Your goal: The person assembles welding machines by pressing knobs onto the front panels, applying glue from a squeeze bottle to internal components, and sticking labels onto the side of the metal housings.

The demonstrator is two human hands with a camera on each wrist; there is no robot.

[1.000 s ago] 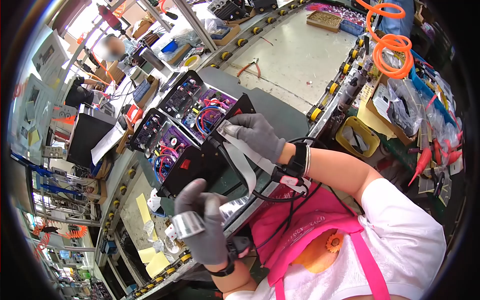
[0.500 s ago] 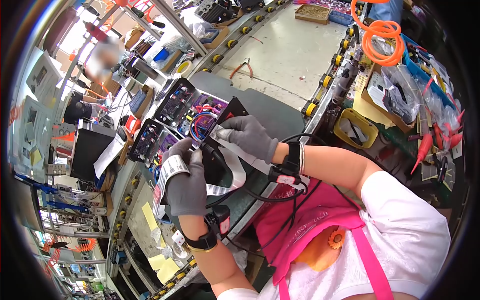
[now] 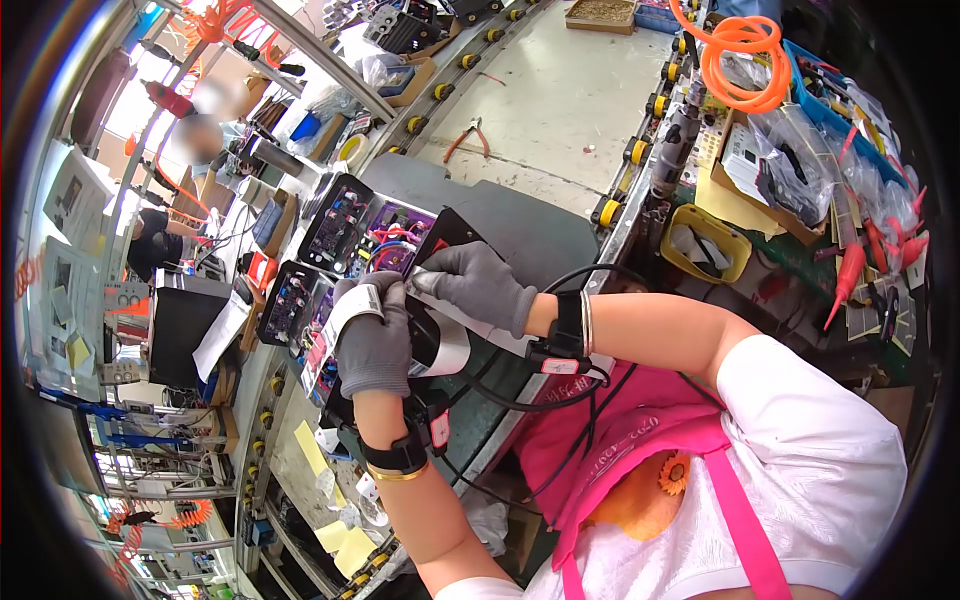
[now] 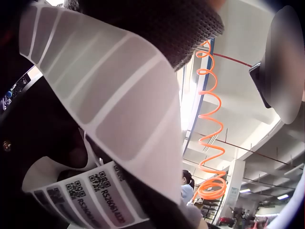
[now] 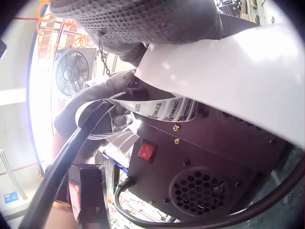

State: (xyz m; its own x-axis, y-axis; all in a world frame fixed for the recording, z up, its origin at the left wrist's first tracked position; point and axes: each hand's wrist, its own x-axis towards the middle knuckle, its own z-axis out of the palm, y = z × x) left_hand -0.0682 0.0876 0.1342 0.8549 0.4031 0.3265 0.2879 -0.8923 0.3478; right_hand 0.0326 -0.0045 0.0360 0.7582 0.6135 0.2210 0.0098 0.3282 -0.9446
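Hands, two, gloved: our right hand (image 3: 475, 285), fingers curled, pinches part of the label strip (image 4: 128, 105), while our left hand (image 3: 375, 345), fingers partly bent, carries a loop of it round them (whether its fingertips grip anything, we cannot tell). Label strip, one: slung between the hands, beside the black casing (image 5: 214, 148) with the red switch (image 5: 147, 151). Handling note: we do best to keep the slack untwisted, clear of the black cable (image 5: 53, 186), and touch labels by their edges.
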